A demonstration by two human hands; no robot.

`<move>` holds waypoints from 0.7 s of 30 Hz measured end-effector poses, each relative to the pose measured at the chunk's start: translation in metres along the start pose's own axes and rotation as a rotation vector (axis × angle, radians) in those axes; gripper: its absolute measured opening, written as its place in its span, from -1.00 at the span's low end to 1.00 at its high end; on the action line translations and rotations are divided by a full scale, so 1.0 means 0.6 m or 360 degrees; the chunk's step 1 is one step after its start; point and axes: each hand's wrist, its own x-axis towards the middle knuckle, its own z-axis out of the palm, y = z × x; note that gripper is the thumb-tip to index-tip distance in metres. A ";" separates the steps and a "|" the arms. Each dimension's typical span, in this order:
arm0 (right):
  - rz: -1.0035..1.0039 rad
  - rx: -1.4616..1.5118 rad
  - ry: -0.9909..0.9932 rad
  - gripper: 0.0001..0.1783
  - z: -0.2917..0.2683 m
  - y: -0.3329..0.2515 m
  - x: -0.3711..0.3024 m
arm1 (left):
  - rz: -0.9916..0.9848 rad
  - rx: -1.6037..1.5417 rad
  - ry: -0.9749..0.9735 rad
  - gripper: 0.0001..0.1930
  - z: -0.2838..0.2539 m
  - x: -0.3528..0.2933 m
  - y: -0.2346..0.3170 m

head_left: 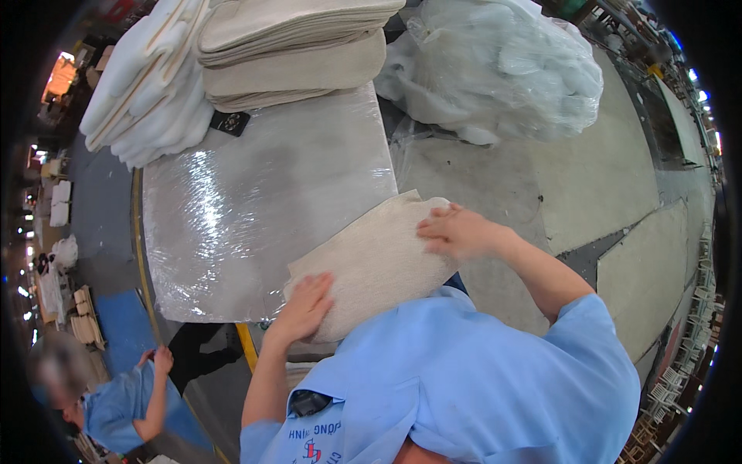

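A beige fabric cushion cover (379, 259) lies slanted over the near edge of the plastic-wrapped table, close against my body. Over its near left end lies my left hand (307, 301), fingers stretched out along the fabric. My right hand (456, 230) rests on the cover's far right end with its fingers spread and slightly blurred. At its far edge the cover shows a raised corner and a loose-looking fold. The underside of the cover is hidden.
The wrapped table (263, 209) bears a stack of beige cushion pieces (297, 73), white padding (154, 85) and a small black item (230, 122). A clear bag of white filling (502, 73) stands far right, beside flat boards (595, 155). A co-worker (124, 410) is at lower left.
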 end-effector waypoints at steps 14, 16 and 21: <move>0.0122 -0.0420 -0.0509 -0.25 0.035 -0.061 0.111 | -0.0255 0.0311 -0.0081 -0.32 0.018 0.120 0.028; 0.0169 -0.0446 -0.0466 -0.24 0.040 -0.059 0.109 | -0.0309 0.0345 -0.0033 -0.32 0.016 0.115 0.022; 0.0374 -0.0487 -0.0357 -0.25 0.009 -0.030 0.105 | -0.0454 0.0302 0.0205 -0.33 0.008 0.096 -0.022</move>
